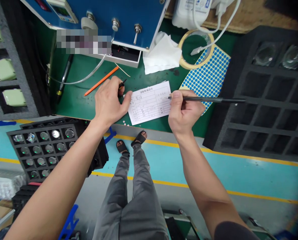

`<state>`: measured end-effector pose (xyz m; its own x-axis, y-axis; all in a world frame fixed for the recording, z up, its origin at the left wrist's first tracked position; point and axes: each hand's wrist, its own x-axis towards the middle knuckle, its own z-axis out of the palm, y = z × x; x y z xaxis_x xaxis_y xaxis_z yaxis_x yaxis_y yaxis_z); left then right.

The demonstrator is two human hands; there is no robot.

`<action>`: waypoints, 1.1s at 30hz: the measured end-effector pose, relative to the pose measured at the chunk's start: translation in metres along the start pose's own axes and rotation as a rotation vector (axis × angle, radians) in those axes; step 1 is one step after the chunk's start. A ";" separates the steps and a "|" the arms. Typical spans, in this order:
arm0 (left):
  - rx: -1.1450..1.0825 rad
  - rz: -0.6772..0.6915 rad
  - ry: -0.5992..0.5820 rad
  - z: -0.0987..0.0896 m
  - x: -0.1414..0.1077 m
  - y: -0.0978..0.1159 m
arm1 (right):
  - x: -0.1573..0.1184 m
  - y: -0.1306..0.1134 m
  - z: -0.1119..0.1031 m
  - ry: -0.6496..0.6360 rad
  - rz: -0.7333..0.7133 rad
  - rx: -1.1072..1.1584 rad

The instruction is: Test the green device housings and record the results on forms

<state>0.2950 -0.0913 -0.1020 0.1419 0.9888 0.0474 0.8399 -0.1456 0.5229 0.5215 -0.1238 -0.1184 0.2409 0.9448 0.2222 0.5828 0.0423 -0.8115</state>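
Observation:
A white printed form (pixel 149 104) with handwriting in some of its boxes lies at the front edge of the green table. My right hand (pixel 185 111) grips a black pen (pixel 213 99), its tip at the right part of the form. On the other side, my left hand (pixel 111 101) rests on the table with its thumb at the form's left edge. A small black pen cap (pixel 122 84) pokes out from between its curled fingers. Just beyond that hand lies an orange stick-like tool (pixel 101 81).
A blue control box (pixel 101 13) stands at the back. White tissue (pixel 162 55), a tape roll (pixel 182 50) and a blue-dotted sticker sheet (pixel 208 73) lie behind the form. Black foam trays (pixel 257 113) flank the table; one at left holds pale green cases (pixel 3 69).

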 end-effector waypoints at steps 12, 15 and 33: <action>0.010 -0.014 -0.013 -0.001 0.001 0.001 | 0.002 0.001 0.001 -0.017 -0.035 -0.014; 0.002 -0.024 -0.021 -0.001 0.001 0.000 | 0.002 0.001 0.001 -0.012 -0.045 -0.026; 0.025 -0.001 0.000 -0.002 0.001 0.001 | 0.002 0.000 0.000 -0.003 -0.029 -0.042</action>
<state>0.2950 -0.0901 -0.1002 0.1410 0.9889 0.0466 0.8531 -0.1452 0.5012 0.5215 -0.1223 -0.1181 0.2211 0.9442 0.2440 0.6218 0.0563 -0.7811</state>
